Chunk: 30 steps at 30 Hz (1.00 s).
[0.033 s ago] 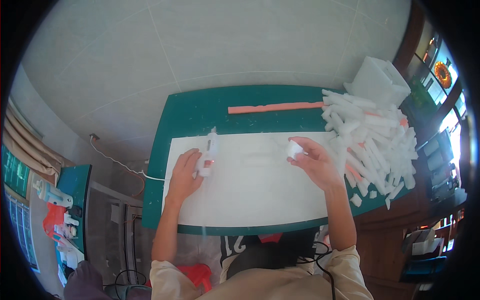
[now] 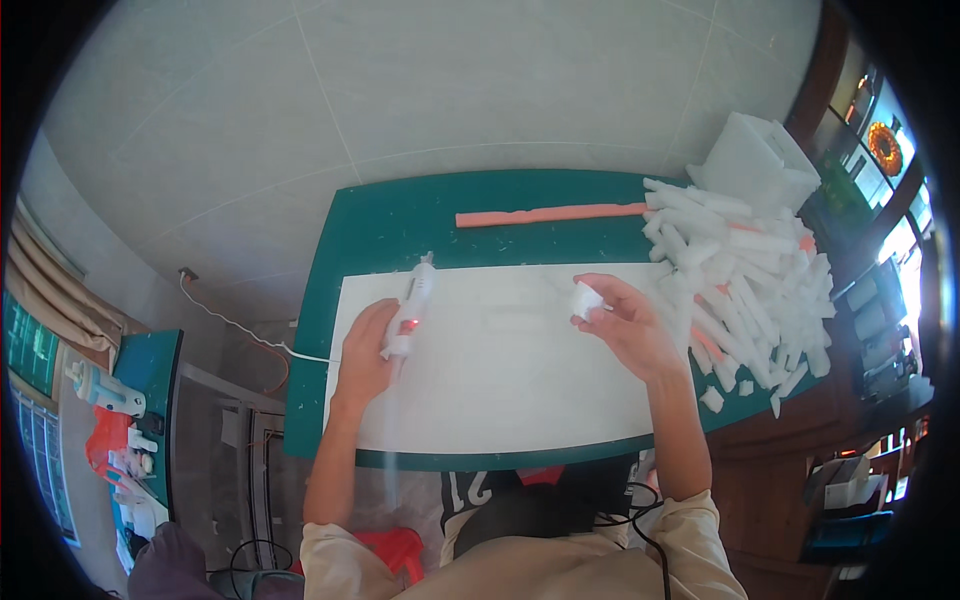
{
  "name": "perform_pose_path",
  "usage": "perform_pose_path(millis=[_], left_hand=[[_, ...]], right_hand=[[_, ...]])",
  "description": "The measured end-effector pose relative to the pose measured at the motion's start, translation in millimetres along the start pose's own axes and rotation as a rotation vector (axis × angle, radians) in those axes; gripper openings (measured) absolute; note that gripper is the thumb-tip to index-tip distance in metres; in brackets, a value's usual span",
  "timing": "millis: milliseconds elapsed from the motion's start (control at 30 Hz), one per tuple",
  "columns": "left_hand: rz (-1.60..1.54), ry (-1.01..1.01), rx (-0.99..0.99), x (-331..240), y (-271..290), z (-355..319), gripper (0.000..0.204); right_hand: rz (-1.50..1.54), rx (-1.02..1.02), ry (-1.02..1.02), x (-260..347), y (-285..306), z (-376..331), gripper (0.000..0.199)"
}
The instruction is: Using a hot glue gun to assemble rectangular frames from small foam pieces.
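A white cord [image 2: 235, 322] runs to the left edge of the white board [image 2: 490, 390], which lies on the green desk [image 2: 400, 220]. Over the board's left part, the left hand [image 2: 366, 350] has its fingers around a white glue gun [image 2: 418, 292]; a translucent stick [image 2: 392, 440] extends from it past the board's near edge. Beyond the board's far edge lies a pink strip [image 2: 550, 215]. Over the board's right part, a small white foam piece [image 2: 584, 301] is pinched in the right hand's [image 2: 632, 335] fingers. Foam strips [image 2: 745, 300] heap at the board's right side.
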<state>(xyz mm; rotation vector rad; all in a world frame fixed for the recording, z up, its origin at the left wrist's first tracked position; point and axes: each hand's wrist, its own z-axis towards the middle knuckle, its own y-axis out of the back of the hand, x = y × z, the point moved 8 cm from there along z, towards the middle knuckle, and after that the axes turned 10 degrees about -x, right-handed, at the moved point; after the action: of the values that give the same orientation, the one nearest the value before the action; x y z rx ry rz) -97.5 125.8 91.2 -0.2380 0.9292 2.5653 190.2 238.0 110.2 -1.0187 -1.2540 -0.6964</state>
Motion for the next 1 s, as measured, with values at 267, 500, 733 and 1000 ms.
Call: perform_pose_path(millis=[267, 500, 733, 1000], left_hand=[[-0.871, 0.507, 0.042, -45.6, 19.4, -14.4, 0.019], [-1.08, 0.498, 0.141, -74.4, 8.5, -23.6, 0.02], [-1.032, 0.522, 0.199, -74.9, 4.8, -29.7, 0.018], [-1.026, 0.573, 0.173, -70.4, 1.4, -35.9, 0.015]], right_hand=[[0.169, 0.079, -0.008, -20.0, -23.6, -8.6, 0.029], [0.215, 0.176, -0.043, -22.1, -46.7, -18.8, 0.029], [0.15, 0.19, -0.003, -19.6, -45.4, -21.8, 0.026], [0.126, 0.188, 0.0, -17.7, -45.9, -21.4, 0.026]])
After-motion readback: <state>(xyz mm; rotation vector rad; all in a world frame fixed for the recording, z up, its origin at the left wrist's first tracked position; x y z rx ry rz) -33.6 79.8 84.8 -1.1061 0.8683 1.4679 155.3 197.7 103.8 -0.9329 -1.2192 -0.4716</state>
